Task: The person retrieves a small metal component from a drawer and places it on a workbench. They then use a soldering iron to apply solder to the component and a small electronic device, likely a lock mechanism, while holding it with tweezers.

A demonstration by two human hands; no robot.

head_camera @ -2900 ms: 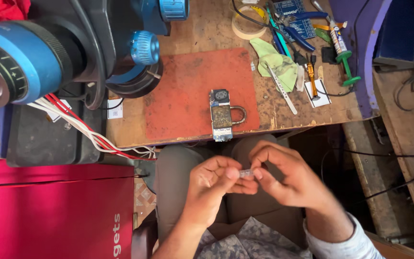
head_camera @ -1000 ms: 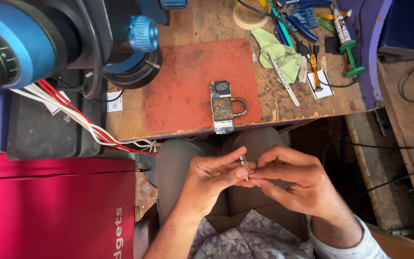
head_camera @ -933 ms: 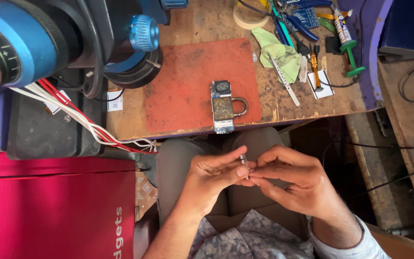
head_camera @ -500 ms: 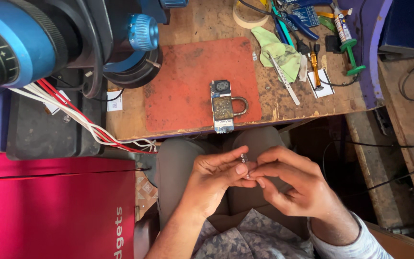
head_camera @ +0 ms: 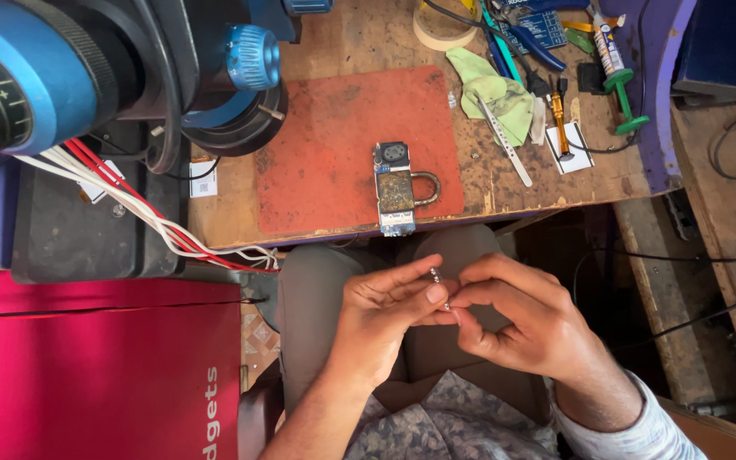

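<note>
Left hand (head_camera: 382, 328): fingertips pinching small metal pin (head_camera: 439, 285).
Right hand (head_camera: 517, 319): fingertips pressed on same pin.
Advice: work low over lap; padlock (head_camera: 398, 187) lies on red mat (head_camera: 342, 149).

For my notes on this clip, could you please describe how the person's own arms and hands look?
Both hands are bare: no gloves, rings or watch show. The left hand leads to a forearm bare as far as the frame shows. The right hand ends at a light, pale grey long sleeve reaching the wrist.

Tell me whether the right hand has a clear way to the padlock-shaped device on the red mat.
Probably yes: the padlock-shaped device lies uncovered near the table edge, just ahead of the right hand, though that hand and the left hand pinch a small metal part.
</note>
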